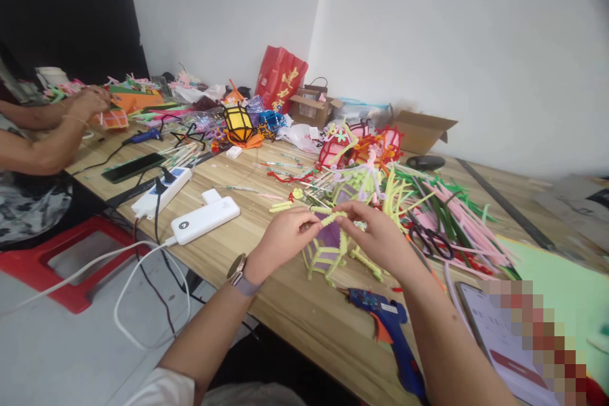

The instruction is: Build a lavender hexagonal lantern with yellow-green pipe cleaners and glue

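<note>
Between my hands is a twisted yellow-green pipe cleaner (329, 219), held just above a small lantern (323, 252) with purple panels and a yellow-green pipe-cleaner frame. My left hand (291, 233), with a watch on its wrist, pinches the strip's left end. The other end is pinched by my right hand (373, 231). The lantern stands on the table, its upper part partly hidden by my fingers. Beside it on the right lies another twisted yellow-green piece (366, 263). A blue glue gun (387, 323) with an orange trigger rests nearer to me, by my right forearm.
Scissors (431, 241) and pink and green pipe cleaners (469, 222) lie to the right, near a phone (504, 342). A white power bank (205, 220) and power strip (162, 192) with cables are at left. Finished lanterns (238, 124) stand behind. A co-worker's hands (92, 101) work at far left.
</note>
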### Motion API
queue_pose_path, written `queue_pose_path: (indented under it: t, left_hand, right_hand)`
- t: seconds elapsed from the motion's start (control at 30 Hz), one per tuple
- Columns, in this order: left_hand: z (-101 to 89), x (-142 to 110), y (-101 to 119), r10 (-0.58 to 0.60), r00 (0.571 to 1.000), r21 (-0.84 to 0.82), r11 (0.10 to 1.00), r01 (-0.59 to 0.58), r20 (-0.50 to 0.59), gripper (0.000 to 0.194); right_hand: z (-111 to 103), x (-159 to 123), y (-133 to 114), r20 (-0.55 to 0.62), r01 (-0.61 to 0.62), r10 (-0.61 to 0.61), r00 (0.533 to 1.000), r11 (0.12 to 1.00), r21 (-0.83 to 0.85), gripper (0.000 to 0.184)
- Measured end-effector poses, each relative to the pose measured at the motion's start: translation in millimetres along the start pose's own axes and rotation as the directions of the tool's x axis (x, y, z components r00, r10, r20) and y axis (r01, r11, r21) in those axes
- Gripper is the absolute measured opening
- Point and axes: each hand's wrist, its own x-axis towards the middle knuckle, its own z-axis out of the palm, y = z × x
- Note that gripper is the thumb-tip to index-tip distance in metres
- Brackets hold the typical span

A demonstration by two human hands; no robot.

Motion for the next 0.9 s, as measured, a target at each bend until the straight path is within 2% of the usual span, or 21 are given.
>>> queue_pose_path:
  t: [0.17, 0.4, 0.53, 0.7, 0.77, 0.9]
  left_hand:
    - [1.3, 1, 1, 0.018, 1.000, -0.007, 1.000, -0.018, -0.009, 0.018]
    - [-0.8, 2, 0, 0.001, 1.000, 0.003, 1.000, -0.001, 0.013, 0.017]
    - [-1.9, 5, 0, 0.003, 0.999, -0.006, 1.000, -0.002, 0.046, 0.017]
    - [-0.4, 10, 3, 0.026, 0.996, -0.030, 0.999, -0.024, 0.084, 0.017]
    - [0.6, 12, 5, 0.025, 0.996, -0.044, 0.999, -0.021, 0.084, 0.018]
    - [3.5, 11, 3, -0.031, 0.997, -0.140, 0.989, 0.041, 0.076, 0.019]
  right_hand:
    - [1, 0, -1, -0.035, -0.007, 0.008, 0.999, 1.000, 0.019, 0.026]
    - [0, 2, -1, -0.025, -0.001, 0.001, 1.000, 1.000, 0.014, 0.025]
    - [-13, -11, -6, -0.001, -0.085, 0.085, 0.996, 0.996, -0.042, 0.029]
    - [-37, -37, -9, -0.021, -0.149, 0.147, 0.989, 0.974, -0.171, 0.023]
    - [-41, -41, -6, -0.047, -0.146, 0.141, 0.989, 0.980, -0.133, 0.020]
    - [-37, -41, 7, -0.083, -0.073, 0.082, 0.993, 0.992, 0.104, 0.023]
